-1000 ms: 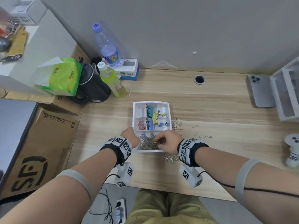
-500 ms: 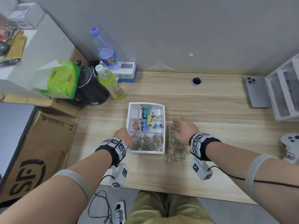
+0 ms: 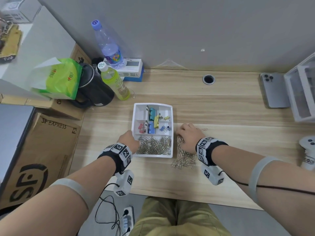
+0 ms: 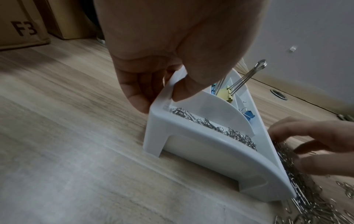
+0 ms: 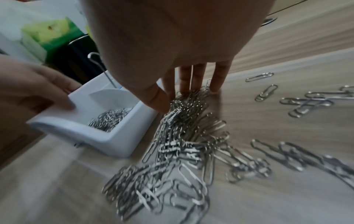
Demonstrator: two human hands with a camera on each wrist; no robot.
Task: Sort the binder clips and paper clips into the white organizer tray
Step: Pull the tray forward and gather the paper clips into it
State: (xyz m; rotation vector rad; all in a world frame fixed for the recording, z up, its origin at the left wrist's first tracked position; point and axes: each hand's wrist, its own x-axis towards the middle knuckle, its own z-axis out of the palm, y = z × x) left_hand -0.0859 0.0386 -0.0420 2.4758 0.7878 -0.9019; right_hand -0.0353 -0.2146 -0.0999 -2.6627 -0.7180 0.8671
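The white organizer tray (image 3: 171, 132) sits mid-desk; its near compartment holds a heap of silver paper clips (image 3: 154, 145), its upper cells several coloured binder clips (image 3: 152, 114). My left hand (image 3: 128, 140) pinches the tray's left wall (image 4: 168, 89), thumb inside and fingers outside. Just right of the tray lies a long pile of loose paper clips (image 3: 183, 157) on the desk. My right hand (image 3: 188, 136) lies over that pile with straight fingers (image 5: 198, 77) pressing on the clips (image 5: 189, 106). A few more clips (image 5: 306, 100) are scattered farther right.
Two bottles (image 3: 114, 82), a black kettle (image 3: 95, 89) and a green bag (image 3: 59, 77) stand at the back left. A phone (image 3: 272, 90) and white rack (image 3: 301, 92) are at the back right, a white controller (image 3: 308, 152) at the right edge. A cardboard box (image 3: 37, 150) is left of the desk.
My right hand left the tray's near compartment and moved right onto the loose pile, then drew slightly nearer along it. The left hand kept its hold on the tray.
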